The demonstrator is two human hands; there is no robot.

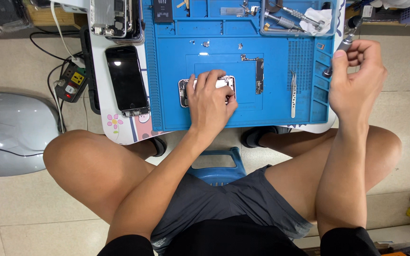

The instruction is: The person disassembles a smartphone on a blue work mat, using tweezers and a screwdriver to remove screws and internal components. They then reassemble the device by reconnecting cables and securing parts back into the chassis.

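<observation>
Opened phone chassis (184, 92) sits mid blue repair mat (172, 109), on the small worktop. Left hand (210, 97) lies flat over it, fingers spread, pinning it down, not closed around it. Right hand (357, 78) is raised off the mat's right edge, grip closed on a screwdriver (347, 42), tip down. Logic board (259, 76) lies just right of the chassis, tweezers (293, 94) further right. Detached screen (126, 79) lies left of the mat.
</observation>
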